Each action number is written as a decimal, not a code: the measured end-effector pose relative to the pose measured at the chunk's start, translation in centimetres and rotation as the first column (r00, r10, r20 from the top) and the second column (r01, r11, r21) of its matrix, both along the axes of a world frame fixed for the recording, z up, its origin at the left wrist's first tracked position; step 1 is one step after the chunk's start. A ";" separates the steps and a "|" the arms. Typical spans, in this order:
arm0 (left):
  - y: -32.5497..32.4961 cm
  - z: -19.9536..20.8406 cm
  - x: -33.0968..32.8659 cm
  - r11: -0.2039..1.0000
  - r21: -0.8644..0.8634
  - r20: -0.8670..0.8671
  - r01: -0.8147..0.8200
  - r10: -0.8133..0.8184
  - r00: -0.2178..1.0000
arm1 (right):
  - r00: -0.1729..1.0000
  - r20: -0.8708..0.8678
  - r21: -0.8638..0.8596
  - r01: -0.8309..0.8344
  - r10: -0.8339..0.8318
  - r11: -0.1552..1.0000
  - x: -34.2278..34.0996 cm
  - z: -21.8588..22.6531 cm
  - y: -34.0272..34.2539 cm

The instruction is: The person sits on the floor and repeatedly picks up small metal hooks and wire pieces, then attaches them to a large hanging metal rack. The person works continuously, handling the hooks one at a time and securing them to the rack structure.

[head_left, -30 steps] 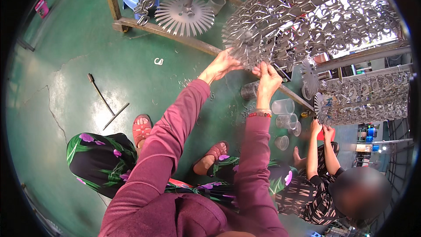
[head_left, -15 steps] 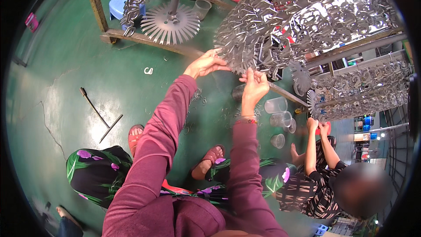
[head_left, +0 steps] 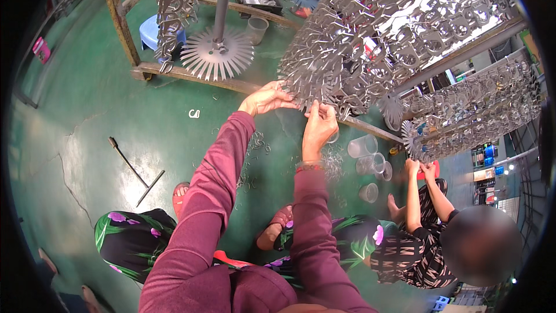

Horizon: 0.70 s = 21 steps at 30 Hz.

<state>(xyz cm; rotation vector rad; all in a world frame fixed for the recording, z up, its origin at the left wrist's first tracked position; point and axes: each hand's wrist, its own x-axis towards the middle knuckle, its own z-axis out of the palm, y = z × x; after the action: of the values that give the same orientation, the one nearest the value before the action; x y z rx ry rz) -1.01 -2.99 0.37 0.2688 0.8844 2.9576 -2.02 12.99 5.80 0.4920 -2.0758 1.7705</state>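
Observation:
A dense cluster of grey metal clips (head_left: 370, 29) hangs from a rack, with toothed edges along its lower left corner. My left hand (head_left: 267, 99) is at this corner, thumb and fingers pinched together at the metal. Just to its right, my right hand (head_left: 320, 127) pinches at the lower edge of the same cluster, its fingertips pointing up. The small parts between my fingertips are too fine to make out. Beyond my left hand, a round silver disc with radial teeth (head_left: 217, 55) sits at the foot of a grey post (head_left: 223, 3).
Clear plastic cups (head_left: 363, 146) and scattered metal rings (head_left: 255, 145) lie below my hands. A T-shaped tool (head_left: 130, 165) is on the green floor at left. A blue stool (head_left: 152, 32) stands behind the rusty frame (head_left: 191, 75). A co-worker (head_left: 405, 255) sits at right by another hung rack.
The whole view has shifted, putting the rack lower in the picture. My right hand has come slightly nearer my left; both stay at the cluster's lower edge.

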 end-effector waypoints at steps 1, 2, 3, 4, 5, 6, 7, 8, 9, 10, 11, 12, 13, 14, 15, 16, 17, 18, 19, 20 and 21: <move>0.1 0.0 0.2 1.000 0.002 0.001 -0.014 0.014 1.000 | 1.000 0.007 0.006 0.015 -0.015 1.000 0.0 -0.1 0.1; 0.2 0.1 0.4 1.000 0.004 0.002 -0.027 0.027 1.000 | 0.999 0.014 0.012 0.031 -0.031 0.999 -0.1 -0.2 0.1; 0.1 0.0 0.5 1.000 0.002 -0.001 -0.027 0.027 1.000 | 0.999 0.020 0.020 0.042 -0.042 0.999 -0.1 -0.2 0.1; 0.1 0.0 0.6 1.000 0.000 -0.005 -0.026 0.026 1.000 | 0.999 0.041 -0.019 0.035 -0.034 0.999 0.0 0.0 0.2; 0.0 -0.1 0.6 1.000 -0.002 -0.009 -0.026 0.026 1.000 | 0.998 0.062 -0.057 0.029 -0.025 0.998 -0.1 0.1 0.2; -0.2 -0.2 0.8 1.000 -0.001 -0.009 -0.029 0.029 1.000 | 0.996 0.087 -0.094 0.019 -0.011 0.995 -0.1 0.0 0.1; -0.4 -0.2 0.8 0.999 0.001 -0.009 -0.033 0.033 0.999 | 0.995 0.096 -0.163 -0.011 0.027 0.986 -0.3 -0.1 -0.1; -0.6 -0.3 1.0 0.999 0.002 -0.008 -0.037 0.037 0.999 | 0.993 0.108 -0.198 -0.029 0.051 0.980 0.0 -0.4 -0.2; -0.7 -0.1 1.0 0.999 -0.009 -0.001 -0.047 0.047 0.999 | 0.992 0.106 -0.234 -0.045 0.071 0.971 -0.2 -0.2 -0.3; -0.7 0.0 1.1 0.998 -0.021 0.006 -0.056 0.057 0.998 | 0.990 0.104 -0.270 -0.061 0.092 0.961 -0.3 -0.1 -0.4; -0.6 0.0 1.2 0.997 -0.033 0.013 -0.066 0.067 0.998 | 0.984 0.146 -0.250 -0.061 0.100 0.966 0.0 -0.2 -0.4; -0.5 0.3 1.2 0.998 -0.021 0.021 -0.053 0.054 0.998 | 0.981 0.167 -0.262 -0.056 0.103 0.964 0.1 -0.1 -0.5; -0.4 0.5 1.2 0.999 -0.008 0.027 -0.039 0.039 0.999 | 0.977 0.187 -0.273 -0.051 0.105 0.961 0.1 -0.2 -0.6; -0.4 0.8 1.1 1.000 0.004 0.034 -0.024 0.024 0.999 | 0.972 0.208 -0.284 -0.045 0.107 0.958 0.0 -0.1 -0.7; -0.3 0.3 1.4 0.999 0.017 0.053 -0.038 0.037 0.998 | 0.973 0.187 -0.310 -0.072 0.135 0.948 0.6 -0.3 -0.9; -0.5 0.0 1.2 0.999 -0.008 0.025 -0.045 0.045 0.999 | 0.976 0.179 -0.298 -0.068 0.126 0.952 0.7 -0.1 -1.1; -0.8 -0.1 0.6 0.998 -0.033 -0.003 -0.051 0.051 0.999 | 0.978 0.171 -0.286 -0.063 0.116 0.956 0.4 0.1 -1.4; -0.8 -0.6 0.5 0.997 -0.050 -0.018 -0.058 0.057 0.998 | 0.978 0.177 -0.267 -0.055 0.106 0.962 0.6 0.2 -1.6; -0.5 -1.0 0.5 0.997 -0.037 0.004 -0.067 0.068 0.998 | 0.976 0.197 -0.276 -0.036 0.093 0.960 0.6 0.1 -1.6; -0.7 -1.2 0.4 0.997 -0.011 0.009 -0.071 0.071 0.997 | 0.978 0.188 -0.252 -0.037 0.086 0.967 0.2 0.1 -1.7; -3.7 -5.3 0.7 0.990 0.093 -0.106 -0.109 0.119 0.987 | 0.970 0.188 -0.239 -0.110 0.157 0.965 1.6 1.0 -3.9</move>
<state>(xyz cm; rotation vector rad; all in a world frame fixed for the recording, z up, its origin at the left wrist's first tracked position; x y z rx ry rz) -0.29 -6.68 -4.93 0.4044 0.8087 3.1192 -0.38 9.13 6.79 0.4067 -1.9737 2.1906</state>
